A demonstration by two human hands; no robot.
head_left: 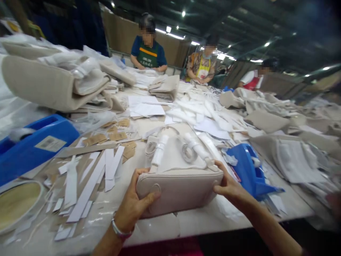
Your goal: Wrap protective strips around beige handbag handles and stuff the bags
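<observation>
A beige bag (181, 190) lies at the table's front edge, its flat, stitched bottom panel turned towards me. My left hand (140, 195) grips the panel's left end, with the thumb across its face. At the right end my right hand (225, 181) holds the corner between thumb and fingers. Two white-wrapped straps (160, 151) lie over the bag's far side, with a rolled beige strap (188, 153) between them.
A blue tape dispenser (247, 170) stands right of the bag, another blue dispenser (53, 142) at the left. Paper strips (89, 185) and a round tub (20, 202) lie left. Beige bags (58, 85) are piled beyond. Several people work across the table (157, 231).
</observation>
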